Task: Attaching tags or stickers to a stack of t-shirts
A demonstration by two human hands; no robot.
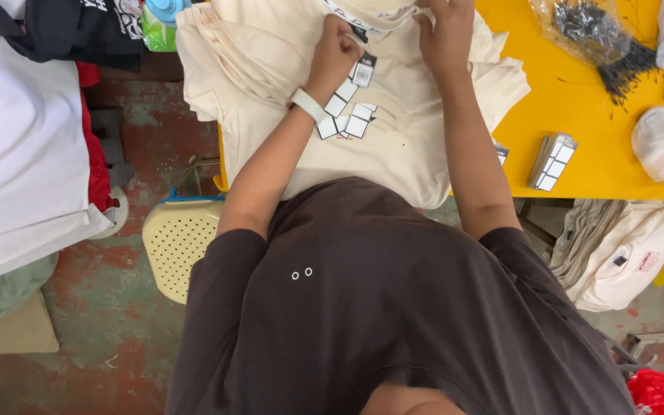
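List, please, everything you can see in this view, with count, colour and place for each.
Garments: a stack, cream, on the table under both hands.
Table: one, yellow, upper right.
Loose tags: several, white with black edges, on the top garment.
Hang tag: one, black and white, at the left hand.
Tag stack: one, white, on the table.
Fasteners: a black bundle, top right.
Stool: one, pale yellow, on the floor.
Left hand: at the collar, white wristband.
Right hand: on the collar.
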